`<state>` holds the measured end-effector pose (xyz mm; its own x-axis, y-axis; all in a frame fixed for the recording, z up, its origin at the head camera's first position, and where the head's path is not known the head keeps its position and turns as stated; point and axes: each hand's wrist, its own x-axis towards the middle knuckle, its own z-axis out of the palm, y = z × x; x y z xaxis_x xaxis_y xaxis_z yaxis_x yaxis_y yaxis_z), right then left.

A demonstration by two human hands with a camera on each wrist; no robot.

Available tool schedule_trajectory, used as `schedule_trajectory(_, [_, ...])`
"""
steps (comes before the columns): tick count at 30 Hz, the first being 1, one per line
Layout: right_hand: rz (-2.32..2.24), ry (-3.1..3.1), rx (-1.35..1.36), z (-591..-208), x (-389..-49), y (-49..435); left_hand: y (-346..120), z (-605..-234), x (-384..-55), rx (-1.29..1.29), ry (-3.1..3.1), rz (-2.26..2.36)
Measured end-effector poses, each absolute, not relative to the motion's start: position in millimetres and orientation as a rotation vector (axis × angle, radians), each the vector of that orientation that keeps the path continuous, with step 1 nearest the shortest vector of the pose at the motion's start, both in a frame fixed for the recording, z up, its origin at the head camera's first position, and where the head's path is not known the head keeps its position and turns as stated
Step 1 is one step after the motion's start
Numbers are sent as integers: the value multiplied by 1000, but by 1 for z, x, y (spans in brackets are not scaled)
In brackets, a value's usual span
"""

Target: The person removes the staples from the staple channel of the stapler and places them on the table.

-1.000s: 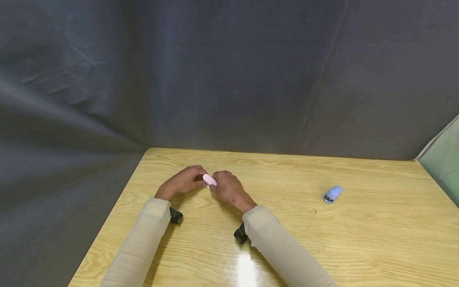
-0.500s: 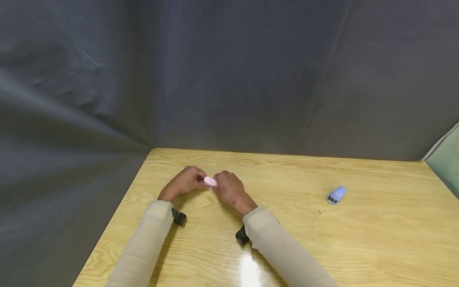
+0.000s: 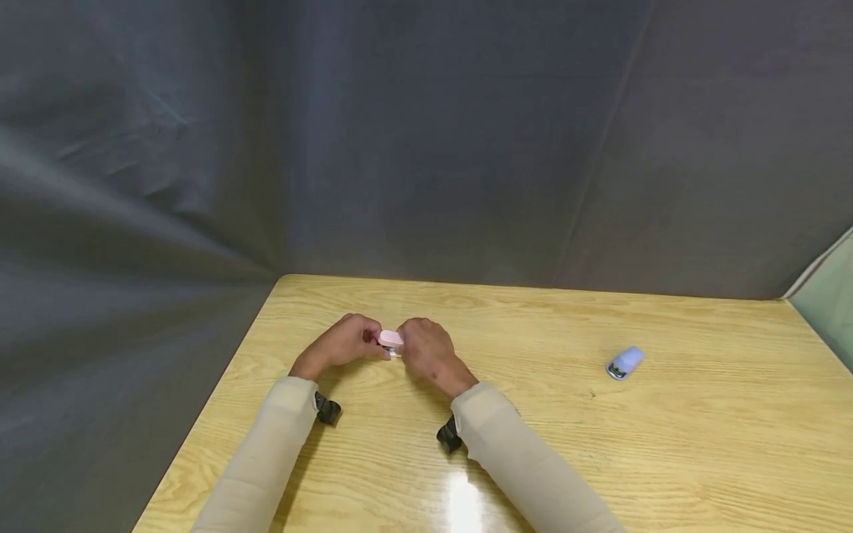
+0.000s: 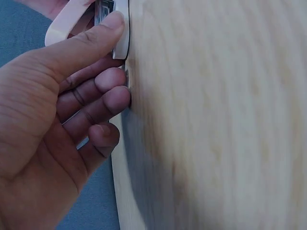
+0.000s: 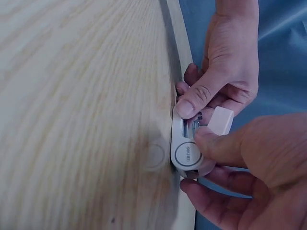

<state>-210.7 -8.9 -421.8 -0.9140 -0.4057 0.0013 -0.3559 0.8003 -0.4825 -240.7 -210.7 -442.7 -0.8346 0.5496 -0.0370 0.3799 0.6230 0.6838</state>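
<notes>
As I look down in the head view, a small pink-and-white stapler point(image 3: 390, 338) sits at seven o'clock from the centre, between my hands over the wooden table point(image 3: 700, 444); my left hand point(image 3: 341, 342) meets it from nine o'clock and my right hand point(image 3: 428, 349) from three, each pinching an end, while a small blue item point(image 3: 625, 363) lies well apart at its three o'clock. In the left wrist view, towards eleven o'clock, the pink top arm point(image 4: 60, 29) stands gaping from the white base point(image 4: 123, 36), with metal point(image 4: 102, 10) in the gap; my left thumb presses on the base and my lower fingers curl loosely. I judge it light, hard and stiff, its smooth plastic apt to slide under a dry thumb, so this end is best held by the base, clear of the gap. In the right wrist view it lies at four o'clock from the centre, and my right hand pinches the end with the round badge point(image 5: 187, 154), thumb close by it. That end looks like the hinge, probably sprung, so gripping there should steady it; the body seems sturdy, though the thin metal could bend if forced, and whether the base touches the table I cannot tell
</notes>
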Motion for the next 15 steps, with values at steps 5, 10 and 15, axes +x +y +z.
schedule_trajectory(5, [-777,2874,-658,-420,-211,-1,-208,-443,-243,781,2593,1009])
schedule_trajectory(10, [-720,2876,-710,-420,-211,0,-208,-444,-244,812,2594,1003])
schedule_trajectory(15, [-640,2946,-762,-424,-210,-1,-208,-444,-244,819,2572,1024])
